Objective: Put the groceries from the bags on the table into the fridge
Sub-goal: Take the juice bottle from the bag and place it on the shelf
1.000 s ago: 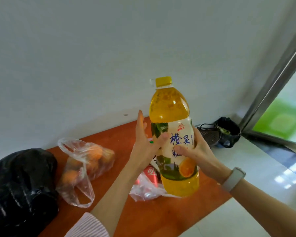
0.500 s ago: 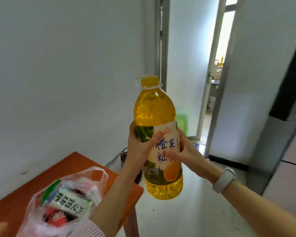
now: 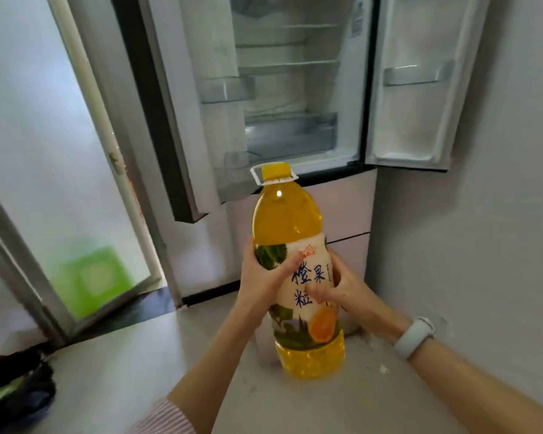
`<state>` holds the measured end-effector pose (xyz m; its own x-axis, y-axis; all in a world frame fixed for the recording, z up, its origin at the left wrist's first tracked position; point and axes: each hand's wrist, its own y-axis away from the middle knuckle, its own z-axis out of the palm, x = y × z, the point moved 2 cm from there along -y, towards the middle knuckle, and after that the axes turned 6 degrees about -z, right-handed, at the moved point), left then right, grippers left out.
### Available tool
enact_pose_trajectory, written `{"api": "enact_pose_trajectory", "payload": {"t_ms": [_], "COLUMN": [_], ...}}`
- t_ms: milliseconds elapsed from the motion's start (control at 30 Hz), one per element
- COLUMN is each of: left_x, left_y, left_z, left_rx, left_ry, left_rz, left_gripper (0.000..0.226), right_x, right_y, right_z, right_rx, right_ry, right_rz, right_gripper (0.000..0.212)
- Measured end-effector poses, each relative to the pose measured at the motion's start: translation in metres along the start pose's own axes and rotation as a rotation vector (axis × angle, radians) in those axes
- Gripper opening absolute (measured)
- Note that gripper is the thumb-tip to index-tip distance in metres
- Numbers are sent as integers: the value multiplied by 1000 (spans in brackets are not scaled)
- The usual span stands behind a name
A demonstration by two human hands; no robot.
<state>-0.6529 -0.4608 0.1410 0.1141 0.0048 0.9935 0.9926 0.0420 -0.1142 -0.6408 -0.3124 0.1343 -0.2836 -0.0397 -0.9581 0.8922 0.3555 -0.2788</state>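
Note:
A large orange juice bottle (image 3: 287, 223) with a yellow cap and a white label is held upright in front of me. My left hand (image 3: 262, 278) wraps the label from the left and my right hand (image 3: 342, 289) grips it from the right. Ahead stands the fridge (image 3: 290, 89) with both upper doors swung open. Its glass shelves and a clear drawer look bare. The left door (image 3: 176, 98) and the right door (image 3: 417, 79) each carry door bins. The table and the grocery bags are out of view.
A glass sliding door (image 3: 60, 145) fills the left side, with a green mat (image 3: 91, 277) behind it. A dark bin (image 3: 16, 389) sits on the pale floor at the lower left. A plain wall (image 3: 483, 230) runs along the right of the fridge.
My view has swung from the table and the bags round to the open fridge. Both hands have kept the bottle upright and carried it along.

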Motion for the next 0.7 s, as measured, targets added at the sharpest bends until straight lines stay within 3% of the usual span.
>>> {"api": "enact_pose_trajectory", "payload": {"t_ms": [133,267,333,433,500,633,700], "left_x": [-3,7,20,46,63,99,114], "left_y": [-77,-166,-216,-284,-323,-391,-423], "left_z": [62,100,113,127,136,155,165], "left_rx": [-146,-188,-193,-164,-134,-83,-36], "left_ry": [20,73,94,102,63,-62,-139], "left_rz": [49,111,138,198,276,474,558], "left_gripper": [74,72,72,78,87,92,93], "right_x": [13,15,11,-5,-27,-113,-159], "right_y": [-36,-105,-148,-211,-252,-328,-360], "right_z": [-73,-132,-161,-205,-234,-275,-286], "right_rx": [124,138,152,143,154,330,314], "right_ry": [-3,-11,3,91,225,327,374], "right_rz": [-2,-42,-42,-19,-34,-352,-529], "right_gripper": [56,69,67,47,52,76,78]}}
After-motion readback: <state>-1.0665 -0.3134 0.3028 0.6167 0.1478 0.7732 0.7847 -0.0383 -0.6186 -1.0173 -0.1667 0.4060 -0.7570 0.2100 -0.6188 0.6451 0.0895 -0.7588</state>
